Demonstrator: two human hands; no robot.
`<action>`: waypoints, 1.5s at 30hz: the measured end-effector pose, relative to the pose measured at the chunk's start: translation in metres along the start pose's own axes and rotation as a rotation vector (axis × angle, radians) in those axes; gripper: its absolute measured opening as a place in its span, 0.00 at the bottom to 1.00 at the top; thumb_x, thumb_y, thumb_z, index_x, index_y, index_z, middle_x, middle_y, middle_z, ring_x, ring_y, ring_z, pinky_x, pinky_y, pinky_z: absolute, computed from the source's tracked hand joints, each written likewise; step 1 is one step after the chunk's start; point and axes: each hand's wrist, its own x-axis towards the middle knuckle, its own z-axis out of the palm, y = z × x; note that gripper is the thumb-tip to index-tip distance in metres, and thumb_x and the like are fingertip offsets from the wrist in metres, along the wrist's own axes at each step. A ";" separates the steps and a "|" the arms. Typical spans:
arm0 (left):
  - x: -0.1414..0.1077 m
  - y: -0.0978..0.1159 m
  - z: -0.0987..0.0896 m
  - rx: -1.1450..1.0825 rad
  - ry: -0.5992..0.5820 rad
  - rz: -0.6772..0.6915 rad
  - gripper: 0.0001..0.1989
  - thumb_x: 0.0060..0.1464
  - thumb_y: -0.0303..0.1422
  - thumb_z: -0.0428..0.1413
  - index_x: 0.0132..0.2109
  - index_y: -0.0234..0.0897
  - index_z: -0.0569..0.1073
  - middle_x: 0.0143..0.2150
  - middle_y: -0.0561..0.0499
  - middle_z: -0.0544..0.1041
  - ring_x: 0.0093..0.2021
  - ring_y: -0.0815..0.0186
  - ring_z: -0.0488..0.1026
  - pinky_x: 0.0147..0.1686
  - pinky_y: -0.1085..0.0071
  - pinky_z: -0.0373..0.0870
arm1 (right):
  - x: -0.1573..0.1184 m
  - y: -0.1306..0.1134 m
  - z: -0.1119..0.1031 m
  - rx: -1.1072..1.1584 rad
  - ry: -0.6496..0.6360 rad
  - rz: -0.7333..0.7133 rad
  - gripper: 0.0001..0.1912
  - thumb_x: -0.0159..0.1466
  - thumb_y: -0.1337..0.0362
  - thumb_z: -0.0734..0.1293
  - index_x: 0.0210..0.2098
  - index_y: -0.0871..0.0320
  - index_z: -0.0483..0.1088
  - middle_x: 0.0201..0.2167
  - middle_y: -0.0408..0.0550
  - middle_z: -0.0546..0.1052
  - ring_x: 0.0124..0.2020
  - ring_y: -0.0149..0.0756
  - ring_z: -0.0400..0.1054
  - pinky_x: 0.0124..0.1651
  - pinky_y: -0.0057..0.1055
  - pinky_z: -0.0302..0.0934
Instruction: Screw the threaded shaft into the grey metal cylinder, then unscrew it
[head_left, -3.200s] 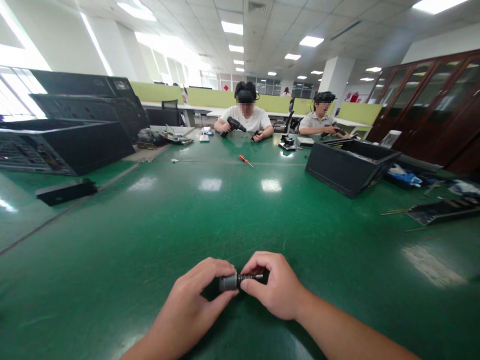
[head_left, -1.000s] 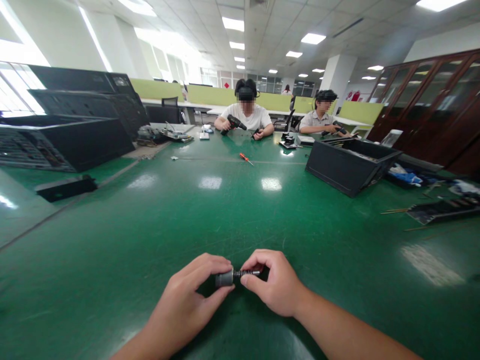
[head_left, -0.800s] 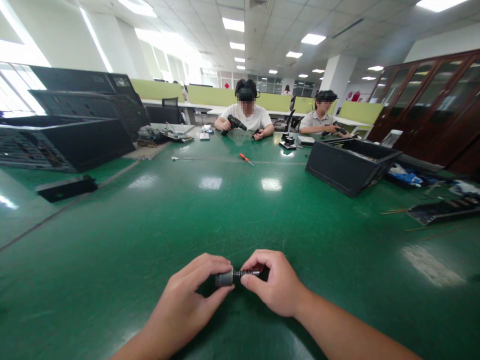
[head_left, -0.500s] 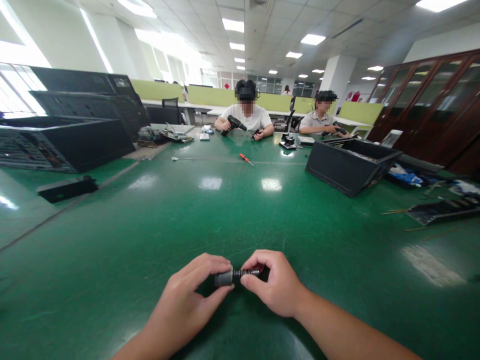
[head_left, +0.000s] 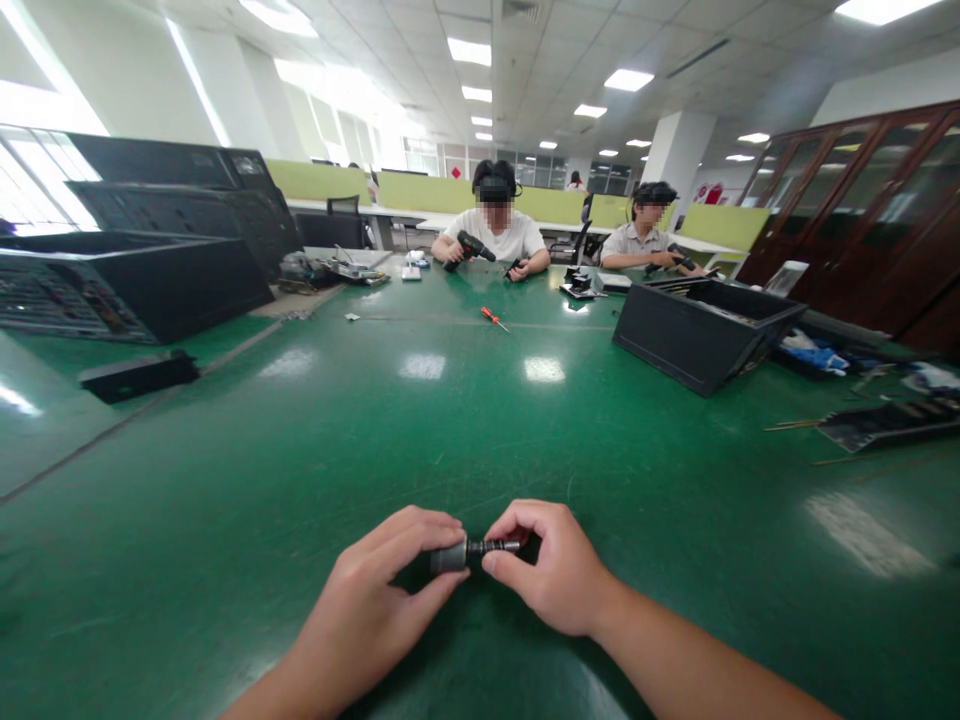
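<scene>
Low in the middle of the view, a small motor [head_left: 450,557] with a grey metal can lies level over the green table. A thin ridged shaft [head_left: 501,546] points out of the can to the right. The fingers and thumb of my left hand [head_left: 382,590] are closed round the can from above and below. My right hand [head_left: 555,570] pinches at the shaft with thumb and forefinger. The shaft's bright tip shows between these fingers, and the other right fingers are curled in and partly hidden.
Farther back on the table [head_left: 375,430] lies an orange screwdriver [head_left: 492,317]. Black computer cases stand at the left [head_left: 202,285] and right [head_left: 675,335]. A flat black part [head_left: 139,377] lies left. Across the table, a person [head_left: 491,230] holds a power drill [head_left: 474,247]; another person sits right.
Both hands keep their grip on the motor and have hardly moved. The whole view has shifted very slightly.
</scene>
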 end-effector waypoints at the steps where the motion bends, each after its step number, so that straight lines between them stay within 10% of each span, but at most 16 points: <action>1: 0.000 0.000 0.000 0.000 -0.002 -0.001 0.07 0.57 0.26 0.60 0.43 0.39 0.76 0.40 0.50 0.79 0.41 0.67 0.78 0.41 0.75 0.76 | 0.000 0.000 0.000 -0.002 -0.002 0.000 0.01 0.54 0.68 0.71 0.28 0.59 0.75 0.25 0.43 0.74 0.27 0.31 0.66 0.32 0.27 0.59; 45: 0.000 -0.001 -0.004 0.016 0.026 0.036 0.07 0.58 0.26 0.59 0.44 0.39 0.76 0.41 0.49 0.79 0.40 0.68 0.78 0.40 0.76 0.77 | 0.000 0.001 -0.001 0.014 0.038 -0.054 0.01 0.54 0.68 0.71 0.28 0.60 0.75 0.24 0.43 0.73 0.27 0.32 0.65 0.32 0.27 0.58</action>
